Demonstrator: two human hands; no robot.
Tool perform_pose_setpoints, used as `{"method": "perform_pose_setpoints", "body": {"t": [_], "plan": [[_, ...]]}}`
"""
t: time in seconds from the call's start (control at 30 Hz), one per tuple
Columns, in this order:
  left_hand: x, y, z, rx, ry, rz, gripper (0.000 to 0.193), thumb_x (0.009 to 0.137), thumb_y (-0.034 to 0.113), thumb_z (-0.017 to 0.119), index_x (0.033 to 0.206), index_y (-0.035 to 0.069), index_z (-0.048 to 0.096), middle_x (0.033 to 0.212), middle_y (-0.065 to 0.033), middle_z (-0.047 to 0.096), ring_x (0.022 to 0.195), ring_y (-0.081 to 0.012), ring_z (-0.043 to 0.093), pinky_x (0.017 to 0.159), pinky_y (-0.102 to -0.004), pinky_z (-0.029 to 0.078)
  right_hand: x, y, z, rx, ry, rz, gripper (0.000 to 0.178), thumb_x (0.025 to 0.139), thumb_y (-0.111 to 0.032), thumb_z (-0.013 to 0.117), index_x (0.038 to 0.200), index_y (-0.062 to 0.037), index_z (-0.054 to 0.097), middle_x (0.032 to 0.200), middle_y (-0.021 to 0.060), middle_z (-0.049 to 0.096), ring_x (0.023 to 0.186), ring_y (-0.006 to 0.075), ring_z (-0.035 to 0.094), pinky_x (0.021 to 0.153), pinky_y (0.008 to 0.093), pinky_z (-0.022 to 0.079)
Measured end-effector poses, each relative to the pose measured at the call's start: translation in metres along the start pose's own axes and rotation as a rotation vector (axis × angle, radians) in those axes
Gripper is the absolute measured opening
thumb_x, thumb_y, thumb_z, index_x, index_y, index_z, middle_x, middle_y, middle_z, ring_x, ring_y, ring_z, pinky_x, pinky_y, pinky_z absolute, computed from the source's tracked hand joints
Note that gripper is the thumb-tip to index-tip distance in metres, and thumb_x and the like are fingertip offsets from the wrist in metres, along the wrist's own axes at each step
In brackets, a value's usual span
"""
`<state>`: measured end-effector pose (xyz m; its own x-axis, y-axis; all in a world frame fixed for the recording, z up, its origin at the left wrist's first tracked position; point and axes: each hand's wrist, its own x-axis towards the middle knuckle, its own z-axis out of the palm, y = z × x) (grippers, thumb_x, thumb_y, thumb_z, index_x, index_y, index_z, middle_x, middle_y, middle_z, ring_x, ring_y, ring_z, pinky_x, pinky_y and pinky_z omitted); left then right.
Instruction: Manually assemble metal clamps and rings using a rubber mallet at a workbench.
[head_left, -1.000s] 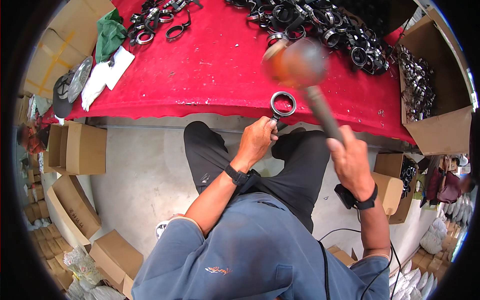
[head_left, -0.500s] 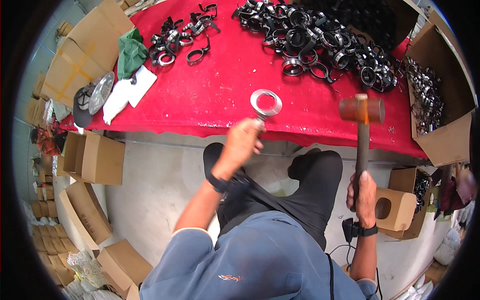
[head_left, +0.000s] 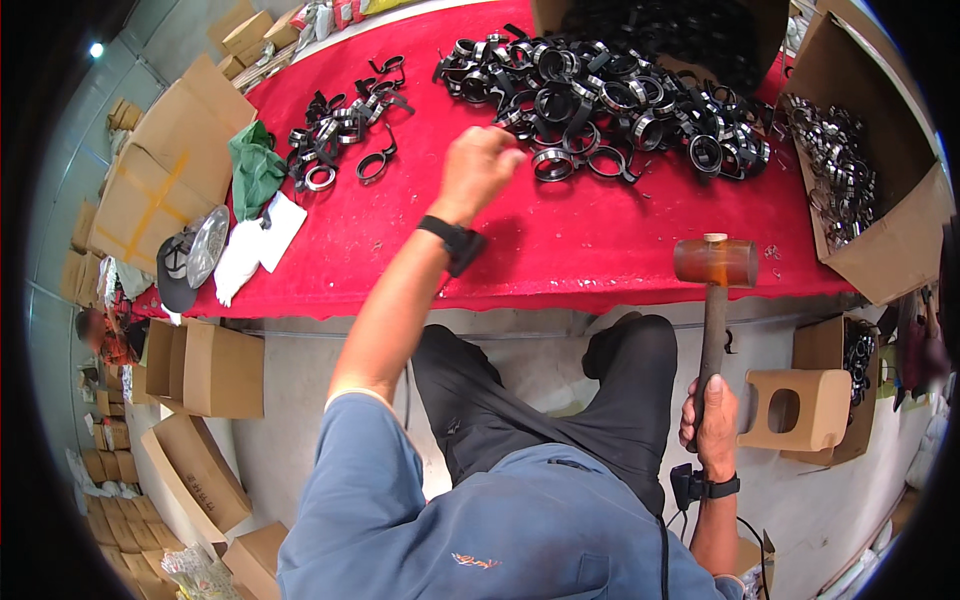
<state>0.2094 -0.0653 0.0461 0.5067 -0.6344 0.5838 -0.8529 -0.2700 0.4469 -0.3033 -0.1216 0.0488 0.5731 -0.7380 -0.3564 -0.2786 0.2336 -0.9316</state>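
My right hand (head_left: 714, 425) is wrapped round the wooden handle of a mallet (head_left: 716, 264), which has a brownish-orange cylindrical head and stands upright before the table's front edge. Over the table, my left hand (head_left: 480, 172) is closed with its fingers curled, next to a big pile of black and silver ring clamps (head_left: 600, 95). What those fingers hold, if anything, is hidden. A smaller group of similar ring clamps (head_left: 335, 130) lies to the left of this hand.
Red cloth (head_left: 560, 235) covers the table. On the right stands an open carton (head_left: 870, 265) of small metal parts. At the left lie a green cloth (head_left: 254, 165), a white cloth (head_left: 242, 258) and a dark cap (head_left: 176, 275). Cardboard boxes (head_left: 225, 370) stand on the floor.
My left hand has moved forward toward the big pile; the silver ring it held is no longer visible in it. My right hand still grips the mallet. The view has shifted slightly.
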Motion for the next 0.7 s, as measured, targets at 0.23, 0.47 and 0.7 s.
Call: {"method": "perform_pose_setpoints", "body": {"t": [0.23,0.47,0.7], "plan": [[0.011,0.019,0.053,0.167,-0.079,0.11,0.018,0.093,0.014,0.074,0.11,0.008,0.07,0.107,-0.0188,0.068,0.091,-0.0418,0.072,0.078,-0.0532,0.06,-0.004,0.001,-0.001,-0.065,-0.036,-0.056,0.062,0.111,-0.066,0.045,0.102,-0.0053,0.055,0.062,-0.0002,0.05,0.044,0.0086,0.046,0.039,0.0262,0.038],[0.011,0.058,-0.017,0.304,-0.15,0.159,0.023,0.102,0.013,0.064,0.122,0.013,0.074,0.1,-0.0148,0.071,0.088,-0.0393,0.073,0.075,-0.049,0.06,-0.008,-0.001,-0.002,-0.034,-0.058,-0.032,0.062,0.11,-0.066,0.047,0.103,-0.0055,0.057,0.066,-0.0018,0.052,0.049,0.0063,0.047,0.044,0.0241,0.039],[-0.071,0.146,-0.049,-0.062,-0.601,0.515,0.031,0.088,0.008,0.069,0.118,0.011,0.075,0.096,-0.0131,0.072,0.09,-0.0355,0.074,0.075,-0.0463,0.059,0.039,-0.02,0.06,-0.083,-0.064,-0.264,0.055,0.089,-0.05,0.086,0.104,-0.0029,0.062,0.074,0.0002,0.06,0.057,0.0087,0.054,0.051,0.0274,0.045]]}}
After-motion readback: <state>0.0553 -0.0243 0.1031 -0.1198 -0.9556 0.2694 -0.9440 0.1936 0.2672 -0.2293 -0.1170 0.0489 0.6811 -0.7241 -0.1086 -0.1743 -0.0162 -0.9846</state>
